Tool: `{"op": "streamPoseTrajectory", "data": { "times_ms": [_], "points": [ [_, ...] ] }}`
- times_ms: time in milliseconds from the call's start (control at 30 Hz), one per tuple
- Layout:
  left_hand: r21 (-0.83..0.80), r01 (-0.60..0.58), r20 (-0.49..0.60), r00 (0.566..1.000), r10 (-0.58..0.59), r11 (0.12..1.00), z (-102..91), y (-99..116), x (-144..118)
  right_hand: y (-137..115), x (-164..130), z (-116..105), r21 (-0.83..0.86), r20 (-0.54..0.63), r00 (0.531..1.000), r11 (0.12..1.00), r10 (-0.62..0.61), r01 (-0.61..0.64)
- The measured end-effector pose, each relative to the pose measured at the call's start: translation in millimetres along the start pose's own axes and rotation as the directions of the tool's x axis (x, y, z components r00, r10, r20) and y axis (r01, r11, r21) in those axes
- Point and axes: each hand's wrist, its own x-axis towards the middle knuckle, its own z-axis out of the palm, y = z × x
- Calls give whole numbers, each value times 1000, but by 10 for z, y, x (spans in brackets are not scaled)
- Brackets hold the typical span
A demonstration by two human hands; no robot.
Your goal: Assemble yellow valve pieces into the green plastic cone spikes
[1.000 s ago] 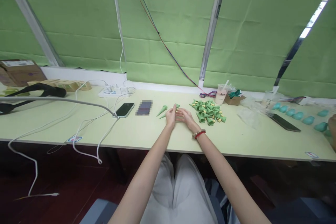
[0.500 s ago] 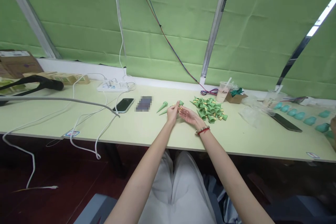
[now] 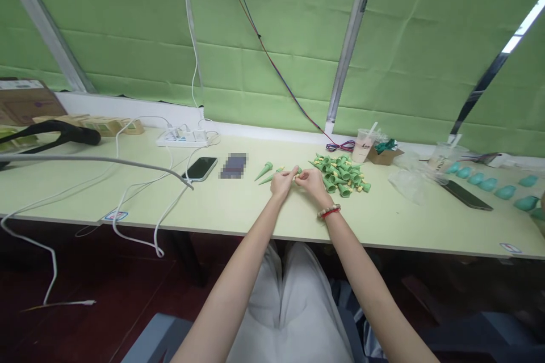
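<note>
At the middle of the pale green table [image 3: 238, 210], just left of the heap of green cones [image 3: 340, 173], my two hands meet: my left hand [image 3: 282, 182] and my right hand [image 3: 311, 183] are brought fingertip to fingertip, both pinching one small green cone [image 3: 297, 171] with a yellowish bit at the point where the fingers join, held a little above the tabletop. I judge this as the fitting step, with the small insert being pressed or twisted into the cone; the part is too small for me to tell whether it is seated. The next move, as I read it, calls for a firm, straight push along the cone's axis while the left fingers hold the body from turning, and then room among the two finished cones [image 3: 264, 171] lying apart to the left. A dark phone [image 3: 200, 168] and a power strip [image 3: 183, 137] lie farther left, a plastic cup [image 3: 363, 146] behind the heap. Against half a second ago, my right hand has turned: then it lay palm up and open beside the left, now it is rolled over and closed onto the piece, and the hands have come together.
</note>
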Motion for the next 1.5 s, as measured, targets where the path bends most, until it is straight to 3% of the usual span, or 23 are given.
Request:
{"op": "streamPoseTrajectory", "data": {
  "times_ms": [100, 200, 300, 433, 533, 633, 833, 1067, 1233, 1333, 1500],
  "points": [
    [240, -5, -34, 999, 13, 971, -17, 12, -6, 18, -6, 56, -95, -74, 992, 991, -99, 91],
    [265, -39, -97, 993, 66, 964, -27, 39, -13, -5, -12, 138, -121, -107, 981, 982, -159, 146],
    [270, -85, -127, 984, 122, 959, -30, 44, -15, -53, -19, 185, 66, -79, 997, 998, -12, 17],
    [211, -209, -16, 976, 217, 955, -15, 2, 10, -75, -15, 153, 260, 54, 971, 935, 235, -241],
    [92, -310, 80, 949, 304, 946, 12, -44, 47, -34, 7, 97, 390, 210, 932, 849, 295, -356],
    [42, -330, 132, 938, 322, 943, 38, -70, 69, 24, 49, 54, 502, 289, 912, 766, 290, -403],
    [-20, -303, 141, 942, 303, 953, 63, -55, 43, 64, 113, 51, 537, 233, 935, 766, 268, -353],
    [-84, -225, 108, 967, 233, 971, 55, -15, 14, 42, 57, 105, 471, 58, 986, 866, 159, -168],
    [-82, -203, 78, 975, 209, 976, 43, 9, -19, 60, 40, 89, 374, -55, 993, 925, 100, -73],
    [-94, -204, 83, 974, 212, 974, 39, 6, -16, 43, 28, 82, 353, -27, 992, 929, 123, -106],
    [-111, -194, 52, 978, 201, 975, 39, -28, 26, 7, 17, 85, 384, 118, 972, 894, 202, -233]
  ]
}}
